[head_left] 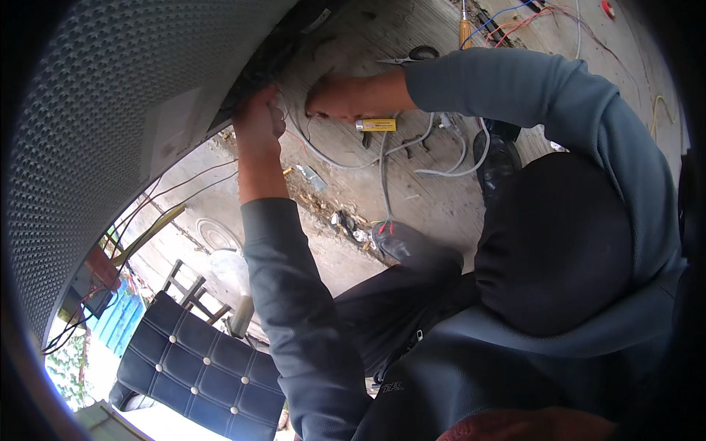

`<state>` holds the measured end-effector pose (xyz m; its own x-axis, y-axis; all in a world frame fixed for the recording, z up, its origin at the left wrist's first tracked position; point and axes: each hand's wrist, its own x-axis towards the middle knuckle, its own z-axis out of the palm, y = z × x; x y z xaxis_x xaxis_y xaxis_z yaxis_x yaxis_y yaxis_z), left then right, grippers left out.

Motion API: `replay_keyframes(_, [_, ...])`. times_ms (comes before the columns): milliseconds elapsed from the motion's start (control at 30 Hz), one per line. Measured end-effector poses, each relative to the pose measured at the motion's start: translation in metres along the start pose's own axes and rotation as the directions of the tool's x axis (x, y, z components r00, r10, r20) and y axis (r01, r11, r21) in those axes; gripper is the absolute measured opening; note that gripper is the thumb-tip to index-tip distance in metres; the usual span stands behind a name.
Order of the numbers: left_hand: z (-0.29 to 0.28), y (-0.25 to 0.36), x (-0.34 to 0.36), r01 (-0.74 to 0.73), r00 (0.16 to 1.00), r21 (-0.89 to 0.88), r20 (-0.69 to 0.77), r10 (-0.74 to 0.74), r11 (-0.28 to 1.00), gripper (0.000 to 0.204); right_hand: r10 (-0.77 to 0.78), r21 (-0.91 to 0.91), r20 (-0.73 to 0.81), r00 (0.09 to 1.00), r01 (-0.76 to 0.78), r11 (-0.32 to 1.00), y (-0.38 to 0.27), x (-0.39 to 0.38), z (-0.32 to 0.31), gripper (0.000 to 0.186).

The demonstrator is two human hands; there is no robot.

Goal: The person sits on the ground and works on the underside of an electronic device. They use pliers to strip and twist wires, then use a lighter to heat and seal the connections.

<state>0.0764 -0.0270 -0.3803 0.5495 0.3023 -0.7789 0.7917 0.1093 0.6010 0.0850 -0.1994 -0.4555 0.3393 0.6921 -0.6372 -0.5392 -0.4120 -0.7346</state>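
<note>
A large grey appliance-like body with a dimpled surface (pixel 95 95) fills the left side. At its dark lower edge my left hand (pixel 259 117) is closed, its fingers curled; what they grip is hidden. To its right my right hand (pixel 349 97) is low over the floor, fingers bent together around something I cannot make out. A grey cable (pixel 331 158) curves from between the hands across the floor. Beside my right hand lies a small yellow cylinder with a silver end (pixel 376 125). Scissors with dark handles (pixel 423 53) rest just beyond my right wrist.
A screwdriver with a wooden-coloured handle (pixel 465 33) and red and blue wires (pixel 507 22) lie at the far right. A red tape roll (pixel 608 9) is farther right. Debris (pixel 353 224) fills a floor crack. A black tufted seat (pixel 198 360) stands at lower left.
</note>
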Motion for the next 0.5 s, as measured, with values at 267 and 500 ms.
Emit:
replay_keyframes(267, [-0.003, 0.002, -0.004, 0.001, 1.000, 0.029, -0.022, -0.001, 1.000, 0.016, -0.011, 0.405, -0.159, 0.987, 0.076, 0.911, -0.049, -0.024, 0.002, 0.016])
replay_keyframes(500, [0.002, 0.002, -0.002, 0.012, 0.999, 0.050, -0.033, -0.010, 0.999, 0.014, 0.023, 0.625, 0.099, 0.995, -0.080, 0.776, -0.041, -0.022, 0.000, 0.023])
